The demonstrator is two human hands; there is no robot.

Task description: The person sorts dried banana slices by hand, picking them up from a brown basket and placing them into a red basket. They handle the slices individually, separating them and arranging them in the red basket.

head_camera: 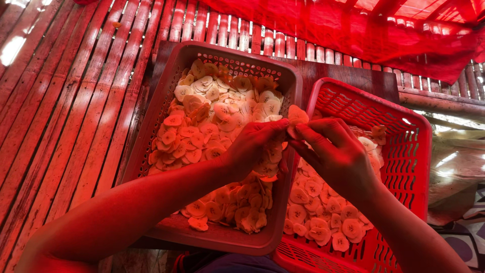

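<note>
Small clump of pale stuck-together fruit slices (297, 117) is pinched between the left hand (255, 146) and right hand (336, 151), right over the shallow brown plastic tray (166, 91). That tray's heaped; the red slotted basket (404, 151) beside it looks about half full, so plenty left.

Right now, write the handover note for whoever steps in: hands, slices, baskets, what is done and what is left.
Left hand and right hand: meet above the baskets, fingers pinching a small stack of slices between them.
Left basket: heaped with pale round slices across nearly the whole bottom.
Right basket: a thinner layer of slices at the near end; the far end shows bare mesh.
Done: some slices lie in the right basket.
Left: the full heap in the left basket.
</note>
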